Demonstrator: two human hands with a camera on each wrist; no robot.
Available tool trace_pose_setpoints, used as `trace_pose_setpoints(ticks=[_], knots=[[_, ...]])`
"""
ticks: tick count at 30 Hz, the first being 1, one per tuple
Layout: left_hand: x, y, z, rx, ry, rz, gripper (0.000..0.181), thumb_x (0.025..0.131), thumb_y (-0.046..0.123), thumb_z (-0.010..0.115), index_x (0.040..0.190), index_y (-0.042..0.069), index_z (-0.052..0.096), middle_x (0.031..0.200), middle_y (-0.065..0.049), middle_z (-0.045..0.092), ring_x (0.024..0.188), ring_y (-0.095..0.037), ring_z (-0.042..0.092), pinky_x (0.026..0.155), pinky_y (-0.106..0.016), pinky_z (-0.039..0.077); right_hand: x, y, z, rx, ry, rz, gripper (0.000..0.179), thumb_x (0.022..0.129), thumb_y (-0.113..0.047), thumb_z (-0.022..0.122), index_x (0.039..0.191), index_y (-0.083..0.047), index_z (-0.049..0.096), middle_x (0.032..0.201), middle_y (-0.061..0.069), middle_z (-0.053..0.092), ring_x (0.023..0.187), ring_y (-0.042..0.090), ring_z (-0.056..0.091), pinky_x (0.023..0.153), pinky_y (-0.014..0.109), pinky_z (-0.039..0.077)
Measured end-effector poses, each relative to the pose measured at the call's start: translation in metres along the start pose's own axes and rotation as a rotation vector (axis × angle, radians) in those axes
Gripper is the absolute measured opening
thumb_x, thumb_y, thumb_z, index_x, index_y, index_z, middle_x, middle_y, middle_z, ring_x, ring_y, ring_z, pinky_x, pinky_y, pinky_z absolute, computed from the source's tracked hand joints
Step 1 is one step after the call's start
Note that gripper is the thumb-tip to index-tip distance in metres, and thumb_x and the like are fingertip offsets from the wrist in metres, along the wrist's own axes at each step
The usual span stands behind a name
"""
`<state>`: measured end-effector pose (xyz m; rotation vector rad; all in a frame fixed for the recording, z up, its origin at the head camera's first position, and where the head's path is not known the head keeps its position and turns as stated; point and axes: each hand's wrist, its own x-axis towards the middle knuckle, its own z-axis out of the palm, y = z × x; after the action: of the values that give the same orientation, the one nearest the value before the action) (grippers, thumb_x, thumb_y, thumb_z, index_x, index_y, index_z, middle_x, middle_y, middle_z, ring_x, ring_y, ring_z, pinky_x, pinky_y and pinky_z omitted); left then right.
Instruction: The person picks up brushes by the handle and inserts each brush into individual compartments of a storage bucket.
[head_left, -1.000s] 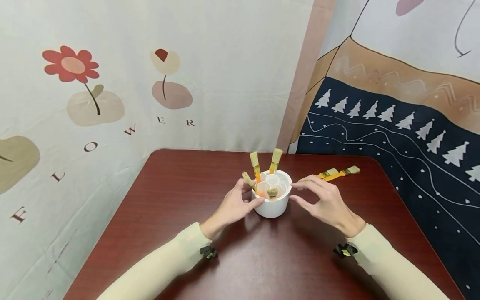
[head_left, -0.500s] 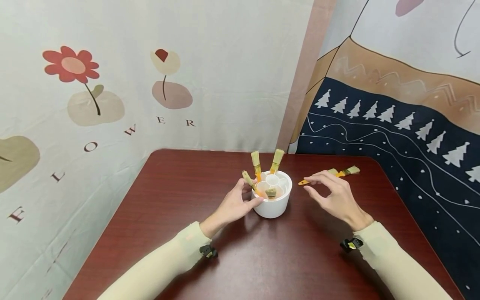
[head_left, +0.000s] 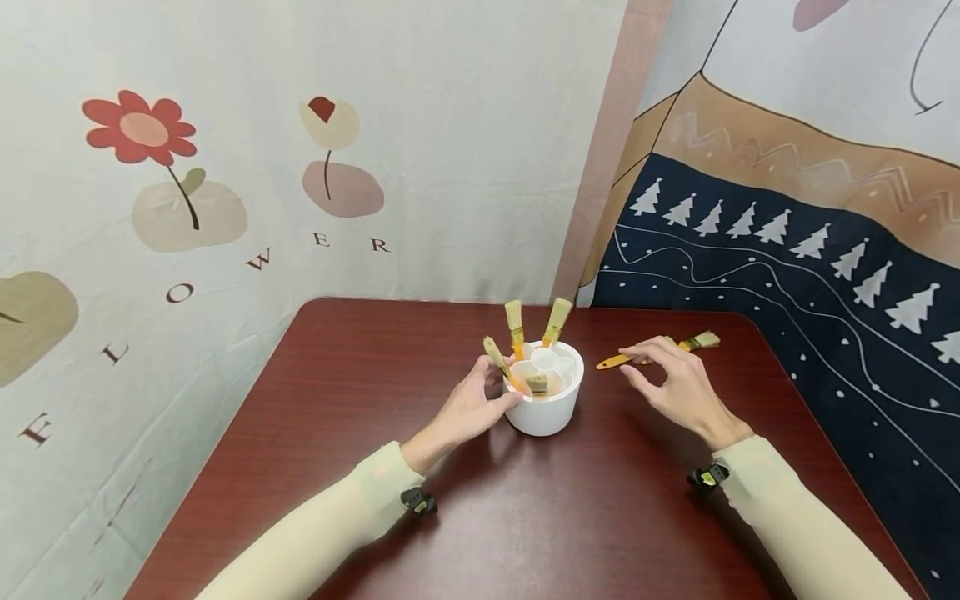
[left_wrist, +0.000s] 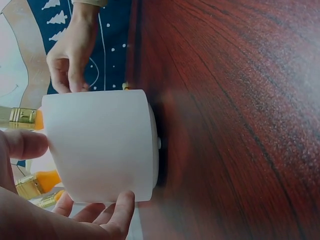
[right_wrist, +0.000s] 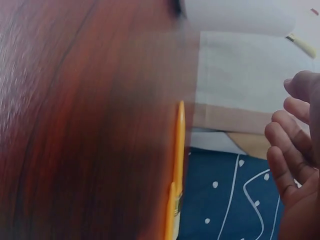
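A white round container [head_left: 546, 417], its inside divided into compartments, stands upright on the table. My left hand [head_left: 467, 410] grips its left side, thumb at the rim and fingers round the wall [left_wrist: 100, 145]. Several flat paintbrushes with orange handles stand in it bristles up, among them a back-left paintbrush [head_left: 513, 318], a back-right paintbrush [head_left: 558, 315] and a short-showing front one [head_left: 537, 385]. Two more paintbrushes lie right of it; one handle [head_left: 612, 362] points at the container, and bristles [head_left: 703, 340] show behind my right hand [head_left: 678, 390]. That hand hovers over them, fingers apart, holding nothing.
The dark red wooden table [head_left: 360, 350] has rounded far corners. Behind it hangs a pale cloth [head_left: 465, 167] with flower prints, and a navy cloth [head_left: 750, 283] with white trees hangs at the right. Each wrist wears a black device [head_left: 708, 477].
My right hand has left the container's right side and moved right, over the loose paintbrushes. My left hand keeps its grip; the container and its paintbrushes have turned slightly.
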<state>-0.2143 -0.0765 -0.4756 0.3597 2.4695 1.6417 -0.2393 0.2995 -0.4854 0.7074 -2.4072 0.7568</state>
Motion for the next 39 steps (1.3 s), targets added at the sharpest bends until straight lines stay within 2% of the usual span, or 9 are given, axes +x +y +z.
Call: trace_pose_setpoints(ticks=[7, 9, 14, 22, 25, 28, 32, 36, 39], knots=[[0.002, -0.001, 0.002, 0.0, 0.007, -0.015, 0.051, 0.106, 0.021, 0.078, 0.153, 0.017, 0.059, 0.169, -0.011, 0.067, 0.156, -0.037, 0.067, 0.13, -0.061, 0.052, -0.003, 0.012, 0.007, -0.03, -0.089, 0.095, 0.038, 0.097, -0.008, 0.094, 0.134, -0.009, 0.085, 0.124, 0.009, 0.083, 0.106, 0.029, 0.078, 0.092, 0.051, 0.066], [0.003, -0.001, 0.002, 0.003, 0.009, -0.015, 0.052, 0.106, 0.022, 0.076, 0.155, 0.017, 0.059, 0.169, -0.013, 0.067, 0.157, -0.038, 0.065, 0.131, -0.062, 0.05, -0.003, 0.015, 0.008, -0.036, -0.116, 0.119, 0.037, 0.1, -0.009, 0.092, 0.136, -0.008, 0.084, 0.126, 0.01, 0.082, 0.108, 0.031, 0.078, 0.094, 0.057, 0.066], [0.003, -0.001, 0.002, -0.012, 0.005, -0.005, 0.057, 0.106, 0.02, 0.072, 0.161, 0.016, 0.058, 0.168, -0.02, 0.067, 0.158, -0.041, 0.064, 0.131, -0.063, 0.05, -0.003, 0.025, 0.013, -0.057, -0.194, 0.179, 0.037, 0.104, -0.011, 0.087, 0.139, -0.003, 0.082, 0.133, 0.017, 0.079, 0.116, 0.036, 0.077, 0.101, 0.06, 0.065], [0.002, 0.0, 0.002, -0.02, 0.011, 0.002, 0.057, 0.106, 0.021, 0.07, 0.162, 0.018, 0.059, 0.172, -0.012, 0.064, 0.161, -0.037, 0.062, 0.133, -0.062, 0.049, -0.003, 0.031, 0.015, -0.072, -0.321, 0.262, 0.044, 0.109, -0.016, 0.083, 0.148, 0.0, 0.076, 0.151, 0.024, 0.07, 0.139, 0.043, 0.064, 0.117, 0.067, 0.058], [0.0, -0.001, 0.002, -0.036, 0.013, 0.025, 0.057, 0.107, 0.019, 0.07, 0.162, 0.014, 0.058, 0.172, -0.015, 0.063, 0.158, -0.039, 0.064, 0.132, -0.062, 0.05, -0.003, 0.032, 0.015, -0.101, -0.335, 0.272, 0.045, 0.109, -0.017, 0.083, 0.15, 0.0, 0.075, 0.155, 0.024, 0.068, 0.143, 0.044, 0.061, 0.118, 0.068, 0.057], [-0.004, 0.0, 0.003, -0.047, 0.019, 0.046, 0.061, 0.105, 0.016, 0.073, 0.161, 0.005, 0.055, 0.169, -0.023, 0.063, 0.157, -0.044, 0.064, 0.129, -0.064, 0.052, -0.003, 0.033, 0.016, -0.135, -0.336, 0.269, 0.047, 0.109, -0.018, 0.083, 0.151, 0.0, 0.075, 0.155, 0.025, 0.067, 0.141, 0.045, 0.063, 0.117, 0.067, 0.058], [-0.013, 0.003, 0.007, 0.0, 0.079, 0.052, 0.075, 0.101, 0.026, 0.082, 0.162, -0.001, 0.05, 0.165, -0.027, 0.062, 0.154, -0.046, 0.064, 0.125, -0.062, 0.057, -0.003, 0.036, 0.015, -0.167, -0.343, 0.265, 0.048, 0.108, -0.018, 0.083, 0.151, 0.001, 0.074, 0.155, 0.026, 0.066, 0.142, 0.046, 0.062, 0.12, 0.069, 0.055], [-0.022, 0.01, 0.017, 0.064, 0.167, 0.026, 0.092, 0.096, 0.047, 0.092, 0.163, 0.001, 0.049, 0.162, -0.025, 0.058, 0.15, -0.044, 0.064, 0.123, -0.06, 0.056, -0.003, 0.04, 0.014, -0.182, -0.355, 0.263, 0.046, 0.109, -0.016, 0.082, 0.15, 0.003, 0.074, 0.153, 0.027, 0.067, 0.144, 0.047, 0.06, 0.122, 0.072, 0.05], [-0.025, 0.014, 0.026, 0.089, 0.208, -0.007, 0.099, 0.092, 0.057, 0.094, 0.16, 0.002, 0.049, 0.16, -0.023, 0.056, 0.148, -0.041, 0.063, 0.123, -0.058, 0.054, -0.003, 0.042, 0.013, -0.191, -0.359, 0.259, 0.044, 0.109, -0.016, 0.081, 0.149, 0.003, 0.075, 0.151, 0.027, 0.068, 0.143, 0.048, 0.061, 0.121, 0.073, 0.05]])
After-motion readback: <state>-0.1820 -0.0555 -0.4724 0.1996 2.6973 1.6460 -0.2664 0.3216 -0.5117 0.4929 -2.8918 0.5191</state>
